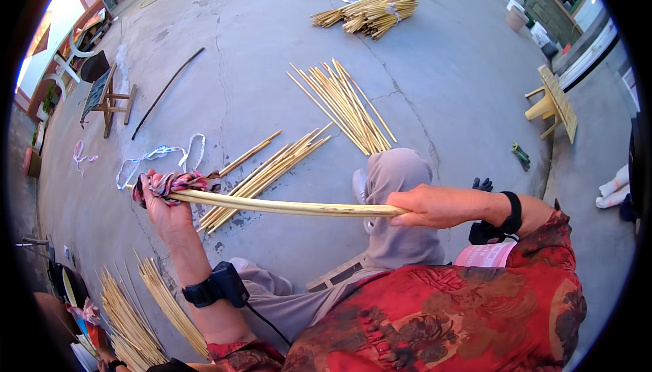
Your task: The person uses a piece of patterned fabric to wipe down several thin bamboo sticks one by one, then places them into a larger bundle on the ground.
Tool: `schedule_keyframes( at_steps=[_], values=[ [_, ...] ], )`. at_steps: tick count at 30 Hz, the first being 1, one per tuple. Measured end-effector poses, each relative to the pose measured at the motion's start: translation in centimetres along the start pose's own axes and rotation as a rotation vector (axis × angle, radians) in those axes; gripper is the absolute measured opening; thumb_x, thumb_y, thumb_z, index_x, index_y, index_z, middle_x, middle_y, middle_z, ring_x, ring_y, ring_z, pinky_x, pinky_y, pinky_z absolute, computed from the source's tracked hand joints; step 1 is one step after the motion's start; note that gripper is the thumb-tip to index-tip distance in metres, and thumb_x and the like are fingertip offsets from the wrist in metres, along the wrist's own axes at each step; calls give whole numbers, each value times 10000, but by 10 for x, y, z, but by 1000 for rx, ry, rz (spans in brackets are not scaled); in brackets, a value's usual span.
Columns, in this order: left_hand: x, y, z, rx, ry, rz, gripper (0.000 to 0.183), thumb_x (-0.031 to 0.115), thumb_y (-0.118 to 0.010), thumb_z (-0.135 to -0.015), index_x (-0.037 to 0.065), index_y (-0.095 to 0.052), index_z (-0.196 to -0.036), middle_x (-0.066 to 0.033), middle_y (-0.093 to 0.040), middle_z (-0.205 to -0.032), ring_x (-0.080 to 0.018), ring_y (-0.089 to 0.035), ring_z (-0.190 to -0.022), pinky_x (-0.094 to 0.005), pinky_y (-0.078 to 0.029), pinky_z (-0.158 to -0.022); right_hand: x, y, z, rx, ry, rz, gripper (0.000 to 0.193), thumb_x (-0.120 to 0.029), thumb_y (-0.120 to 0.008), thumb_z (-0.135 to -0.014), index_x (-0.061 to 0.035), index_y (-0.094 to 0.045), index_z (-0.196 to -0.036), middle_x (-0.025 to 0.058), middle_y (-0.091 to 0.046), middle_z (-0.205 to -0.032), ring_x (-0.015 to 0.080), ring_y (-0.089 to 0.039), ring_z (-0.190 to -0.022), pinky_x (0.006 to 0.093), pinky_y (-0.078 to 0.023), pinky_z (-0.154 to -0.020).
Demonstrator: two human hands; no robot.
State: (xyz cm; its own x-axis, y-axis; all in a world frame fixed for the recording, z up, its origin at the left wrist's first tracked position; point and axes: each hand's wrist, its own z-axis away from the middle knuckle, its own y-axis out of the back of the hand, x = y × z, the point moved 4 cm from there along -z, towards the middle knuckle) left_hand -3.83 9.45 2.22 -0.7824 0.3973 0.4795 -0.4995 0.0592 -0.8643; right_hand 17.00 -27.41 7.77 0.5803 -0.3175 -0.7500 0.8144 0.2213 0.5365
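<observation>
A pale, slightly bowed wooden stick (292, 205) stretches level across in front of my knee. My left hand (165, 205) is closed around its left end, together with a crumpled red, pink and dark patterned cloth (180, 183). My right hand (435, 206) grips the right end, thumb along the top. Below the stick's middle, a loose row of thinner sticks (272, 171) lies on the concrete. A fanned group of sticks (346, 110) rests beyond my knee. White and blue cloth strips (159, 152) lie past my left hand.
A large tied bundle of sticks (370, 13) lies far ahead. More sticks (132, 324) are at lower left, near another person's arm. A folding stool (107, 99), a dark bent rod (166, 93) and a yellow-legged stool (551, 105) stand or lie around. Dark gloves (521, 156) lie at right.
</observation>
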Motion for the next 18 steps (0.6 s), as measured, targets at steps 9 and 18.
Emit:
schedule_keyframes(
  at_steps=[9,18],
  values=[
    [3,6,9,235,-53,-307,221,258,-483,-879,52,-501,-956,-22,-515,-715,-157,-519,-660,-340,-456,-652,178,51,56,797,-288,-194,214,-258,-503,-856,-45,-498,-840,55,-446,-591,116,-450,-531,272,-383,-488],
    [-13,9,39,-7,164,-608,246,235,-479,-890,2,-477,-970,-49,-485,-696,-119,-480,-620,-249,-427,-574,363,43,-82,1072,-527,-42,274,-292,-517,-822,-22,-479,-804,137,-540,-662,288,-529,-627,379,-427,-583]
  ],
)
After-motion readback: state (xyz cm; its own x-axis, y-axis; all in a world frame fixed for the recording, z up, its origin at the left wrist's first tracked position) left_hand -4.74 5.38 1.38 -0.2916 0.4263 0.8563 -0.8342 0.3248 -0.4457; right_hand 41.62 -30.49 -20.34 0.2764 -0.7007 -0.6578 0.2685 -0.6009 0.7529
